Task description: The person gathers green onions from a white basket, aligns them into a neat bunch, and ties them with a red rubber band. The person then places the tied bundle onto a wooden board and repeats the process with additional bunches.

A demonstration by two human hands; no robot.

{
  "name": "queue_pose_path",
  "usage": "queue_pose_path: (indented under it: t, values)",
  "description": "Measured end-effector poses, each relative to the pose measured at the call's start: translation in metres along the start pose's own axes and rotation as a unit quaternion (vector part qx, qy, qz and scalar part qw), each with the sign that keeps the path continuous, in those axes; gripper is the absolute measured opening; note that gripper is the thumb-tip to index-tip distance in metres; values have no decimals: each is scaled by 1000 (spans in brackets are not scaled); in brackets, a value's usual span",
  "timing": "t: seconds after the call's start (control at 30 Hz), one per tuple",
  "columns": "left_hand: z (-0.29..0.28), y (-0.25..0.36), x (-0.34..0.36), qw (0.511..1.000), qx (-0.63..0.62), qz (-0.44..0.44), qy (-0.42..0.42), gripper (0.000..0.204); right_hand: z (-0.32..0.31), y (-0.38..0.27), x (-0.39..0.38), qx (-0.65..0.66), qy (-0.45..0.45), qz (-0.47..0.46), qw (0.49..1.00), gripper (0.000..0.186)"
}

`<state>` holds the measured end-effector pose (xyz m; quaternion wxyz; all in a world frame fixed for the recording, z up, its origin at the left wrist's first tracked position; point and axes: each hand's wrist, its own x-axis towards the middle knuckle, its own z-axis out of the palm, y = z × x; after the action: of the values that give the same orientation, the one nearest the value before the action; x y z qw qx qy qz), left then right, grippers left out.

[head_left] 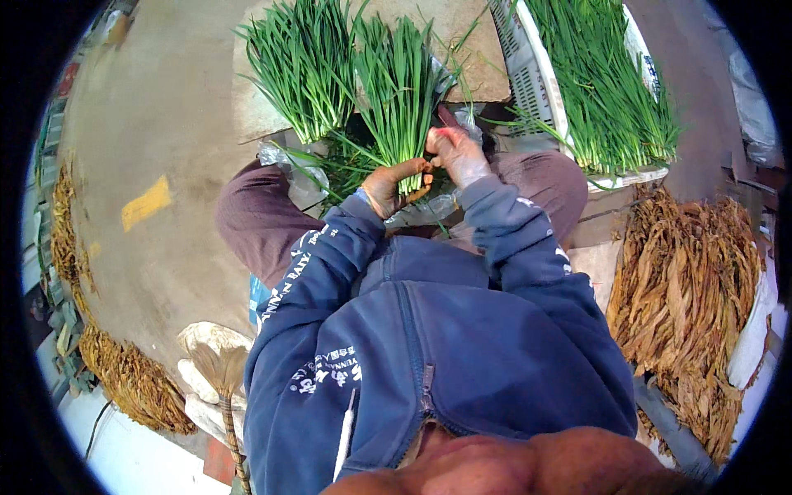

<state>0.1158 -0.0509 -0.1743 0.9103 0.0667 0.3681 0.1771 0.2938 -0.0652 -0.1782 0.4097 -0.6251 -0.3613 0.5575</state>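
Observation:
Between my knees, my left hand point(388, 188) wraps round the pale lower stems of a bunch of garlic chives point(399, 107), whose green leaves point away from me. Close on its right side is my right hand point(459, 157), fingers pinched together near the stems. Something thin and red point(448, 130) shows at those fingers, too small to name. Another bunch of chives point(301, 70) lies just to the left on a flat tan board point(254, 99). Loose green leaves and clear plastic point(309, 177) lie beneath my hands.
At the far right stands a white slatted plastic crate point(554, 99) filled with chives point(602, 82). Dried brown leaves point(689, 289) are heaped at right, with more dried leaves point(136, 384) at lower left. A broom point(221, 371) stands beside my left side, near a pale sack point(198, 334).

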Motion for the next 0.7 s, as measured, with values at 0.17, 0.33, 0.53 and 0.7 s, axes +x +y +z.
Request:
queue_pose_path:
  t: [0.17,0.33,0.53,0.7]
  values:
    - [-18,0,2,982,-135,9,-131,30,21,-7,-11,-62,14,47,997,38]
    - [-16,4,-3,951,-232,-3,-203,39,19,-11,-9,-50,4,45,998,46]
    - [-26,-1,2,966,-209,-26,-147,27,19,-11,-11,-177,16,37,983,50]
    - [-26,-1,5,980,-156,-33,-119,19,12,-21,-12,-221,37,73,972,53]
